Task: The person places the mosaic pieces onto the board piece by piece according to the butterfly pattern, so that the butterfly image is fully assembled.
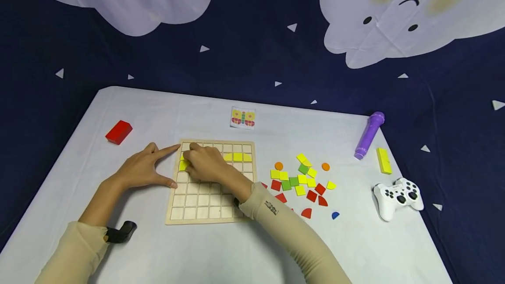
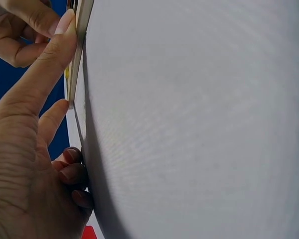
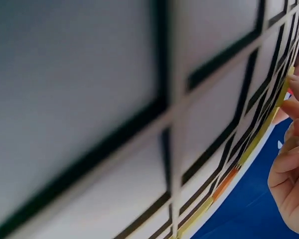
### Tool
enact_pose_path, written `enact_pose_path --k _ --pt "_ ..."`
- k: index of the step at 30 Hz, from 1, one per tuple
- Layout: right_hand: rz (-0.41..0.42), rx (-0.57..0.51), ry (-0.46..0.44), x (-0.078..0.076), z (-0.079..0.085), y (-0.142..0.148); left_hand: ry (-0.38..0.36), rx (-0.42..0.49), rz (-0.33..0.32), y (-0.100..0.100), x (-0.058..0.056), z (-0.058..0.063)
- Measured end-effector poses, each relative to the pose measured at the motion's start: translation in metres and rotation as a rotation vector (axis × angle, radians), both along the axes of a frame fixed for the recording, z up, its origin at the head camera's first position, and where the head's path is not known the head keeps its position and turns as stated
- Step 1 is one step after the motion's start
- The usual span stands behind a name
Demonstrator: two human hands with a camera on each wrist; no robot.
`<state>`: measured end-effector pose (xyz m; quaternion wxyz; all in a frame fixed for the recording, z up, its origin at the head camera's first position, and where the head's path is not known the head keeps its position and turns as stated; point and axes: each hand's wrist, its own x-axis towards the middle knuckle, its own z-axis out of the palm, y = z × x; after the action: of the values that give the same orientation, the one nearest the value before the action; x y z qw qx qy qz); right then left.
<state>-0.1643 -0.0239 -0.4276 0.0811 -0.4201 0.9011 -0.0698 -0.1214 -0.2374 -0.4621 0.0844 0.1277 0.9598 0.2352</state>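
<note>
A wooden grid board point(image 1: 197, 212) lies on the table, with yellow tiles point(image 1: 237, 157) in its upper rows. In the right wrist view, an orange piece point(image 3: 225, 183) sits in line with yellow ones. My left hand point(image 1: 140, 168) touches the board's left edge, thumb and index finger spread. Over the upper left squares, my right hand point(image 1: 209, 163) has its fingers curled, and its thumb and index finger pinch a yellow tile point(image 3: 291, 71) at the board. Another yellow tile point(image 1: 183, 165) shows beside those fingertips. My right hand hides part of the row.
A butterfly pattern card point(image 1: 243, 118) lies behind the board. Loose yellow, green, red, orange and blue pieces point(image 1: 300, 190) are scattered to its right. A red block point(image 1: 119, 132) is at left; a purple microphone point(image 1: 369, 136), yellow block point(image 1: 384, 161) and white game controller point(image 1: 397, 197) lie at right.
</note>
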Motion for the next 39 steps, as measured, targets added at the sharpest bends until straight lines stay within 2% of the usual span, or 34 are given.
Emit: enact_pose_path --k 3,7,12,16,20,24,28,32,39 --pt "-0.032 0.004 -0.021 0.001 0.001 -0.005 -0.007 0.001 0.0 0.0 0.0 0.002" --pt "-0.046 0.054 0.005 0.003 0.004 -0.01 -0.009 0.008 0.002 0.0 0.001 0.002" --pt "-0.068 0.039 0.041 0.005 0.018 0.005 -0.018 0.014 0.002 0.001 0.003 0.0" --pt "-0.092 -0.031 0.077 0.003 0.027 0.039 -0.025 0.009 0.017 0.002 0.003 0.001" --pt "-0.159 -0.055 0.138 -0.002 0.024 0.087 -0.035 -0.001 0.036 0.005 0.002 0.003" --pt "-0.268 -0.057 0.196 -0.003 0.015 0.139 -0.049 -0.01 0.041 0.007 0.002 0.004" --pt "-0.408 -0.034 0.182 -0.002 0.007 0.18 -0.055 -0.016 0.045 0.006 0.002 0.003" --pt "-0.483 -0.036 0.134 0.0 0.003 0.205 -0.057 -0.019 0.05 0.006 0.002 0.002" --pt "-0.506 -0.059 0.106 0.007 -0.001 0.224 -0.052 -0.009 0.048 0.007 0.002 0.002"
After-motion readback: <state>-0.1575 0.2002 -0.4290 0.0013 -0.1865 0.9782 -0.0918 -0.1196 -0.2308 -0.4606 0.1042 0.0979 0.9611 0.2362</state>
